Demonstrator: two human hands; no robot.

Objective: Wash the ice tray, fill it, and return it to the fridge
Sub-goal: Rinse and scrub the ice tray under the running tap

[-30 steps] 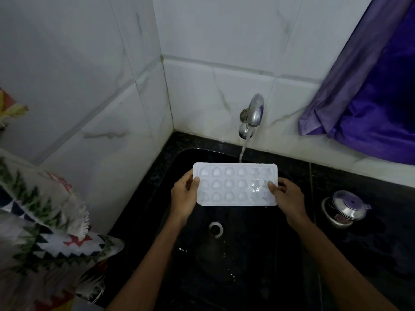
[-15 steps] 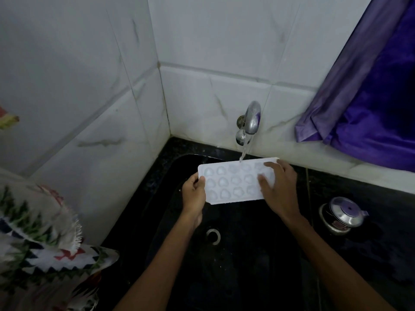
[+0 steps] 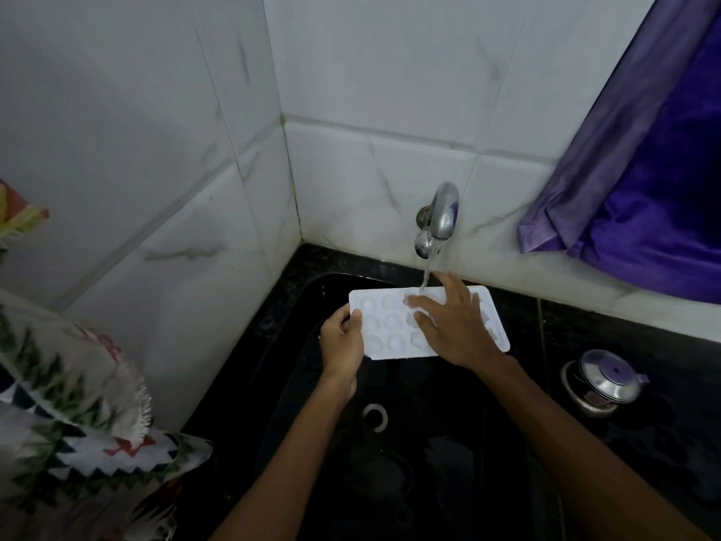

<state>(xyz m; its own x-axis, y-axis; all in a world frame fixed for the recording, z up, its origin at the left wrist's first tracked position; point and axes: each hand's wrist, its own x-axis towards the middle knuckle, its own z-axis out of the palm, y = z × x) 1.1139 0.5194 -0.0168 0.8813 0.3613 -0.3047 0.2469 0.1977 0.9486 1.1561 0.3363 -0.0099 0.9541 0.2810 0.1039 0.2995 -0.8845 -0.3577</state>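
Fingers (image 3: pixel 425 305) of the right hand (image 3: pixel 458 329) lay spread flat across the ice tray (image 3: pixel 384 333) at centre frame, apparently rubbing its moulds under the running tap (image 3: pixel 441 216) — while the left hand (image 3: pixel 343 341) pinched the tray's short edge, steadying it over the black sink (image 3: pixel 448 443) so runoff fell below.

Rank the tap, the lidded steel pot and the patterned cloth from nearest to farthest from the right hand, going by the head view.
1. Tap, on the back wall just beyond the right hand.
2. Lidded steel pot, on the counter to the right.
3. Patterned cloth, at the far left edge.
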